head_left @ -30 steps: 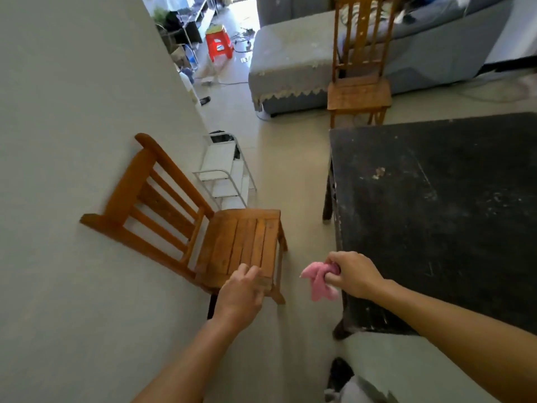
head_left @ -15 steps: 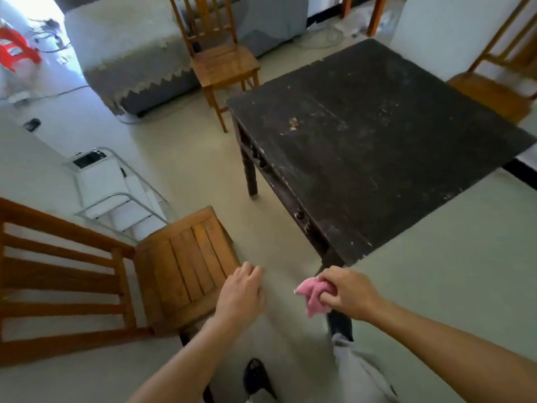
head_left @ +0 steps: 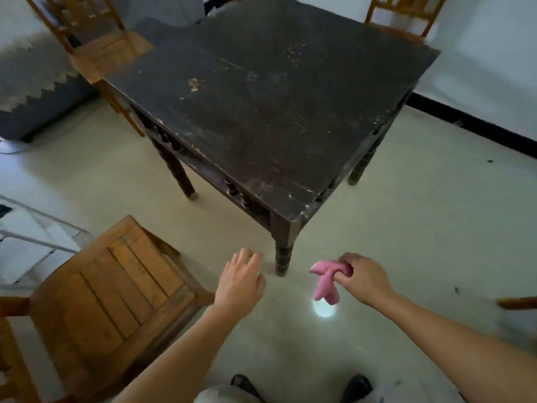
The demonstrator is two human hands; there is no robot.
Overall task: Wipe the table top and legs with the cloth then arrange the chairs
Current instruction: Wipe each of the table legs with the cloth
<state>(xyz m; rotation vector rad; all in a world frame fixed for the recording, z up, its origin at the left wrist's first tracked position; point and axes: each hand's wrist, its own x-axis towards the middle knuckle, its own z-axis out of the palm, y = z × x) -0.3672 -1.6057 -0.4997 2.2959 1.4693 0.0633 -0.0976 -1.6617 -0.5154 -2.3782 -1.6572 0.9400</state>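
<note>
Two bare hands hang over the pale floor at the near edge of the view, well apart. The left hand point(head_left: 239, 282) has come off the slatted brown wooden chair point(head_left: 110, 303) at near left, whose seat edge it rested on a second ago. It now hovers beside the seat, fingers loosely curled round nothing. The right hand point(head_left: 363, 279) still pinches the crumpled pink cloth point(head_left: 327, 282), which dangles above a bright spot of light point(head_left: 324, 309) on the floor.

Just beyond the hands stands the near corner leg point(head_left: 283, 254) of the square dark wooden table point(head_left: 276, 106), which now fills the middle of the view where a wall did before. Its worn top shows pale scuffs, and the cloth is not touching it. A second wooden chair point(head_left: 107, 50) stands at far left and a third wooden chair point(head_left: 406, 16) at far right. With the chair let go and the table faced, wiping looks about to begin, probably at this corner; arranging the chairs waits.
</note>
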